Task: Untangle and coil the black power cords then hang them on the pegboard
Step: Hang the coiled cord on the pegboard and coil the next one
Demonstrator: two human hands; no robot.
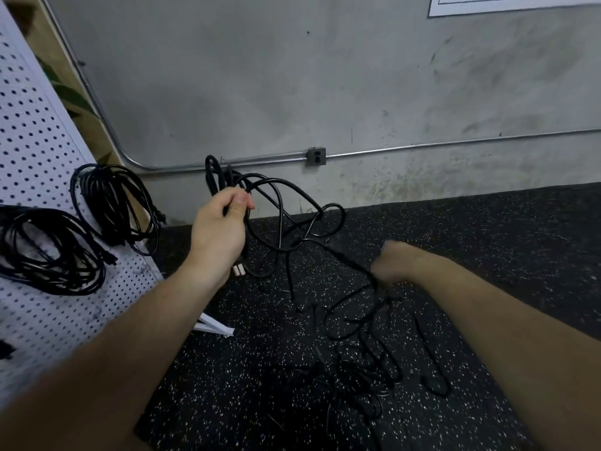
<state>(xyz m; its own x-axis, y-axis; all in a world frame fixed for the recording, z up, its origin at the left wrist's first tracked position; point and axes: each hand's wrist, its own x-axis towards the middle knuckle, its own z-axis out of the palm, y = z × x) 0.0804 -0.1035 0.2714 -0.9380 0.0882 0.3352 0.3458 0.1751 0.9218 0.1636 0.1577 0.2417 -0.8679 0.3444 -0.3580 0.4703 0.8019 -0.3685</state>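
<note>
My left hand (221,222) grips several loops of a black power cord (279,203), held up in front of the wall. The cord runs down and to the right to my right hand (395,260), which is blurred and holds the cord near its fist. Below it a tangle of black cords (367,353) lies on the speckled floor. Two coiled black cords (113,206) (52,252) hang on the white pegboard (32,151) at the left.
A grey concrete wall with a metal conduit (422,146) and an outlet box (316,156) stands behind. White strips (214,327) lie on the black speckled floor (487,229) by the pegboard's foot. Green leaves (70,92) show behind the pegboard.
</note>
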